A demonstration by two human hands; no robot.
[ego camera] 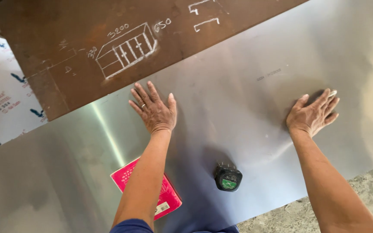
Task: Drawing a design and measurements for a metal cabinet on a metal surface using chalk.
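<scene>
Under both flat palms lies a silvery-grey metal sheet (238, 108), brushed and faintly reflective, with a pale bright streak left of the left hand (154, 111). A thin silver ring bands one finger of that hand. Beyond its fingertips sits a rust-brown plate (65, 51) marked with white chalk line drawings. Nearer than the left wrist lies a bright pink booklet (169, 200); between the forearms, a black tape measure (228, 177) with a green label. The right hand (312, 114) rests on plain grey.
</scene>
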